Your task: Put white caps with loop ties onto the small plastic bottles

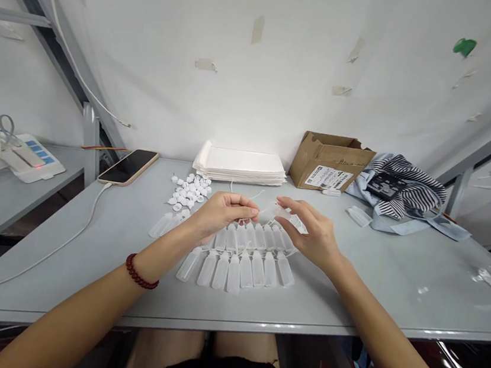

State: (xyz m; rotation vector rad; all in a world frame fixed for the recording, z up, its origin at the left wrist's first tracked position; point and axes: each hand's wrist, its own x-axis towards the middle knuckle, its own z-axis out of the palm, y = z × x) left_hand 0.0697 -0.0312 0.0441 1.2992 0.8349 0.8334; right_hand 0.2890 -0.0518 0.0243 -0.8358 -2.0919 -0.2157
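Dark red beaded bracelet [142, 273], lower left; black-and-white striped cloth [424, 185] over pale blue fabric [405, 227], right; brown cardboard box [335, 159], upper right of centre; grey metal table [95, 273].

left hand [237, 210] — thumb and fingers pinched | right hand [297, 220] — fingers curved, thumb opposed | both forearms angled inward

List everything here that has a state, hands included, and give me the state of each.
Left hand: fingers pinched together at a thin white strand
Right hand: fingers closed around a translucent piece
Bottles: laid in rows
White caps: loose, heaped
Phone: screen dark, cable plugged in
Cardboard box: open on top
White sheets: stacked
Striped cloth: crumpled
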